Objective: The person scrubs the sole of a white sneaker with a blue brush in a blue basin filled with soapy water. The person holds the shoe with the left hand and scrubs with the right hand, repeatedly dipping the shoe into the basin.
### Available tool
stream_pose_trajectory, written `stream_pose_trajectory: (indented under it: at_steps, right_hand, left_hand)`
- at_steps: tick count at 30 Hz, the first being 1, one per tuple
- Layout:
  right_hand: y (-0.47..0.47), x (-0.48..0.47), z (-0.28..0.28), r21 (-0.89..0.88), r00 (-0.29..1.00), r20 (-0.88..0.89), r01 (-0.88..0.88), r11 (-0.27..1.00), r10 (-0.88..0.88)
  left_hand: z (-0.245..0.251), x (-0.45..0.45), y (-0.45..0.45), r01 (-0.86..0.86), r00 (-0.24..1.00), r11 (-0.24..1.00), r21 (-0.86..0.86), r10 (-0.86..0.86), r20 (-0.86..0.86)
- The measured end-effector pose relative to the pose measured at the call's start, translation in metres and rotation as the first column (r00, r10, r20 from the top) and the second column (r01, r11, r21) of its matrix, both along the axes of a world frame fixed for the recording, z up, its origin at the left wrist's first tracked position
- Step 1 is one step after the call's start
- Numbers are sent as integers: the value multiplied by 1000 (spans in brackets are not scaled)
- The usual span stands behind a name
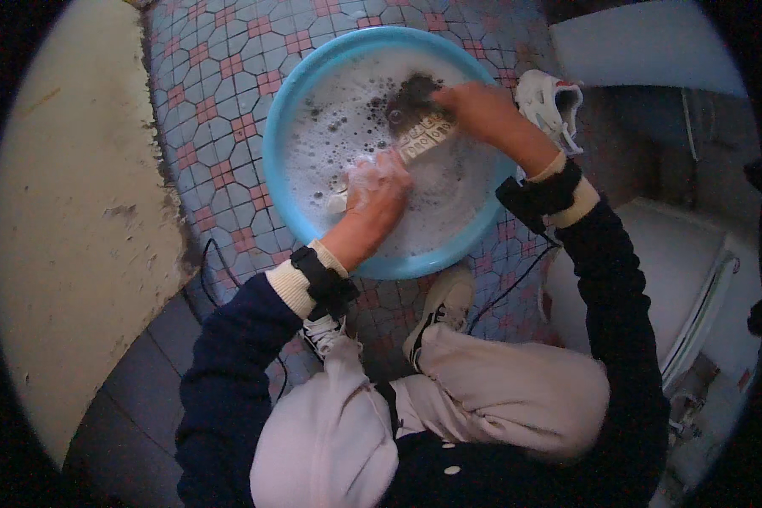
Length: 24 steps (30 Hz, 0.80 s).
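A light-coloured shoe (426,141) with a patterned rubber sole lies tilted in the foamy water, sole facing up. My left hand (379,184), wet with suds, grips it around the middle, and a pale end of it shows past my knuckles. At the other end of the sole, my right hand (486,117) is curled with its fingers bent inward. Whether those fingers hold the shoe or some other thing is hard to see. A dark patch in the foam lies just beyond my right fingertips. Around both hands runs the rim of a blue plastic basin (273,146).
Another white shoe (546,105) rests on the tiled floor (228,120) against the basin's right side. A worn pale wall or ledge (89,190) borders the left. White panels (648,273) stand at right. Black cables (514,282) trail past my feet.
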State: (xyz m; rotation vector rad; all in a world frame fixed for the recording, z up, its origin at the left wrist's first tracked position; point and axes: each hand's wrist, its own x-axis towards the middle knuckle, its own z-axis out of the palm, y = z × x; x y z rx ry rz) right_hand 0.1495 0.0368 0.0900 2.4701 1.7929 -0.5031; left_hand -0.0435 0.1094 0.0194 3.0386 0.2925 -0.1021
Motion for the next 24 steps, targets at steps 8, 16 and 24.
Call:
stream_pose_trajectory:
  at_steps: [8,16,24]
  right_hand:
    - [-49,-22,40,14,997,-36,70,997,-69]
    - [3,-3,-2,55,998,34,51,997,-53]
    - [-47,-21,41,59,994,-64,91,994,-88]
  left_hand:
    - [3,-4,-1,-37,995,998,-57,42,88]
    - [12,2,0,-78,997,991,-105,76,-22]
    - [2,-3,-2,-37,981,999,-6,37,191]
